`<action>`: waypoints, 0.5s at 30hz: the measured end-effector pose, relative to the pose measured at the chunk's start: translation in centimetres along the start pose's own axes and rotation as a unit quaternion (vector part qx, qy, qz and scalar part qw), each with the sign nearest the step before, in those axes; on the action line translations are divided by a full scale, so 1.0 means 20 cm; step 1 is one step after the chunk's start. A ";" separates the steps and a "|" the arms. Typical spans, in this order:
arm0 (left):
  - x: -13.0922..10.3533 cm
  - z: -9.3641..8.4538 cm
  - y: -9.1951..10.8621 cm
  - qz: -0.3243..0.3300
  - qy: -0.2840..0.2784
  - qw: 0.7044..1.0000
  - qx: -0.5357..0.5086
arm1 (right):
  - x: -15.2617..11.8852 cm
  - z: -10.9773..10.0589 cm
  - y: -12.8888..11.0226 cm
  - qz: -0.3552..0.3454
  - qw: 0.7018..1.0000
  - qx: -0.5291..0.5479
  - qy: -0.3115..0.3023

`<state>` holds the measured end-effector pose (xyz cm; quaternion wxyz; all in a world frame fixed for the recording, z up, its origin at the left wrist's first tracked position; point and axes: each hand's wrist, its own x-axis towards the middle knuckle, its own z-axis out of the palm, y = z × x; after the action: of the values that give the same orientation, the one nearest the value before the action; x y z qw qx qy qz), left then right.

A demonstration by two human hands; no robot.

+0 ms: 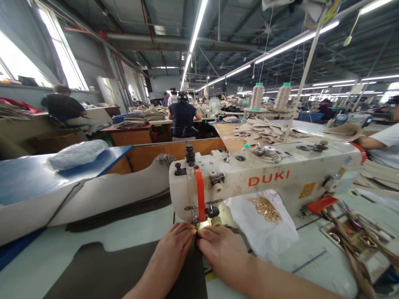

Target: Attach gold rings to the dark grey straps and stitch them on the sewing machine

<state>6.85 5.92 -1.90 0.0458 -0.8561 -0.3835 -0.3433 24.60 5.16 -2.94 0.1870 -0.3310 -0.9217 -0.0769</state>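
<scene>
Both hands pinch a dark cloth strip (195, 265). The left hand (174, 245) and right hand (218, 247) touch, right under the sewing machine (264, 182) needle. A plastic bag (264, 226) lies just right.

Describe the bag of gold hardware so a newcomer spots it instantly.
Start at the cream DUKI sewing machine in the middle of the view. Under its arm, just right of the right hand, lies a white plastic bag. It alone holds a heap of small gold metal pieces; the clutter farther right is straps and tools.
</scene>
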 end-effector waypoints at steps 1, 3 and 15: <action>0.00 0.00 0.00 0.002 0.001 1.000 0.001 | 0.00 0.00 0.00 0.000 1.000 0.001 0.000; 0.00 0.00 0.00 0.003 -0.001 1.000 0.004 | 0.00 0.00 0.00 -0.002 1.000 0.003 0.000; 0.02 -0.02 0.01 0.019 0.010 1.000 0.020 | 0.01 0.00 0.00 0.000 1.000 -0.006 0.011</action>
<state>7.03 5.93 -1.33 0.0730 -0.8590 -0.3731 -0.3429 24.41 5.29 -2.75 0.1955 -0.3311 -0.9191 -0.0861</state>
